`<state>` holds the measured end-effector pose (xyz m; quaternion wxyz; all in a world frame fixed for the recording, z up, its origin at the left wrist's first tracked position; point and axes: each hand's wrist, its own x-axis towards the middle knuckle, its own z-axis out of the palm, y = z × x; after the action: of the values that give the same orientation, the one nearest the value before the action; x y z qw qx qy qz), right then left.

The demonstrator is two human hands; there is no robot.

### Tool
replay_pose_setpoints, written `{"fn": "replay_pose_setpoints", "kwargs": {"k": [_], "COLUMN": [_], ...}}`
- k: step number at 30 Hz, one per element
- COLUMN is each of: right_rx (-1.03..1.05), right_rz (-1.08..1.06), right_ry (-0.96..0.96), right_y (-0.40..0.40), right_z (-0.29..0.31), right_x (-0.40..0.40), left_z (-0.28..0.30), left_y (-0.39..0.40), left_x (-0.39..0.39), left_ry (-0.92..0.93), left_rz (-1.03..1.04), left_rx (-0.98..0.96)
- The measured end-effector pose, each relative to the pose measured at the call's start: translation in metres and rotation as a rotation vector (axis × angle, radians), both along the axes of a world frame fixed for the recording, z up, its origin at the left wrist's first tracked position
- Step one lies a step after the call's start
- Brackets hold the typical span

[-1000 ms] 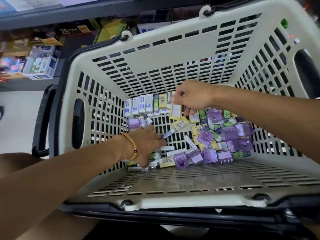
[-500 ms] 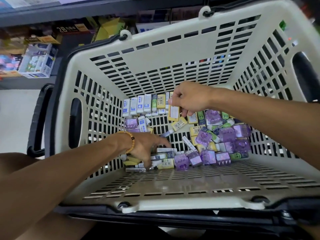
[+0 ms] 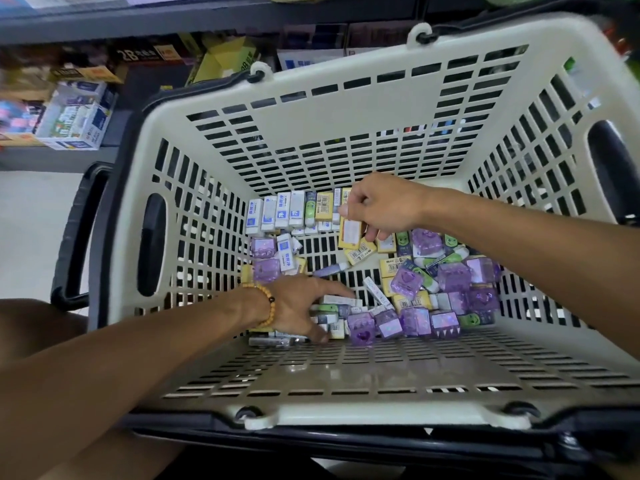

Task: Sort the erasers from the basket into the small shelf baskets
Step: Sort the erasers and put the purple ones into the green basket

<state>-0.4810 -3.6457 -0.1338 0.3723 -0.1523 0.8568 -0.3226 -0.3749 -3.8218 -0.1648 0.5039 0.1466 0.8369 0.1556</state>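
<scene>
A cream slotted basket (image 3: 346, 414) holds several erasers. White-and-blue erasers (image 3: 277, 213) stand in a row at its far wall, and clear purple erasers (image 3: 408, 282) are heaped on the right. My right hand (image 3: 384, 206) hovers over the far middle with curled fingers and pinches a yellow eraser (image 3: 350, 233) with a white label, which hangs below it. My left hand (image 3: 298, 306), with a bead bracelet on the wrist, lies spread over a low pile of white and grey erasers (image 3: 334, 318) at the near left. What is under its palm is hidden.
The basket's black handle (image 3: 79, 230) hangs down on the left side. Behind it, a dark shelf carries stationery boxes (image 3: 76, 116). Pale floor (image 3: 31, 230) shows at the far left. The basket's near wall slopes up toward me.
My left hand has slid toward the near pile and its fingers have spread over it. My right hand has stayed over the far middle with the yellow eraser.
</scene>
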Motion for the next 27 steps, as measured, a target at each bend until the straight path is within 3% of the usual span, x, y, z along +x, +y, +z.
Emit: {"fn": "replay_pose_setpoints", "kwargs": {"k": [5, 11, 19, 27], "right_rx": [-0.016, -0.026, -0.065, -0.018], "right_rz": [0.007, -0.011, -0.086, -0.144], "right_ry": [0.002, -0.008, -0.056, 0.055], "right_y": [0.000, 0.001, 0.003, -0.010], "right_z": [-0.002, -0.003, 0.002, -0.009], "right_x": [0.002, 0.003, 0.003, -0.006], "left_z": [-0.001, -0.003, 0.015, 0.071], "left_y": [0.010, 0.012, 0.013, -0.027], "left_x": [0.006, 0.006, -0.004, -0.020], "left_ry": [-0.025, -0.024, -0.145, -0.028], "left_rz": [0.261, 0.228, 0.613, 1.067], "left_rx": [0.149, 0.127, 0.215, 0.292]}}
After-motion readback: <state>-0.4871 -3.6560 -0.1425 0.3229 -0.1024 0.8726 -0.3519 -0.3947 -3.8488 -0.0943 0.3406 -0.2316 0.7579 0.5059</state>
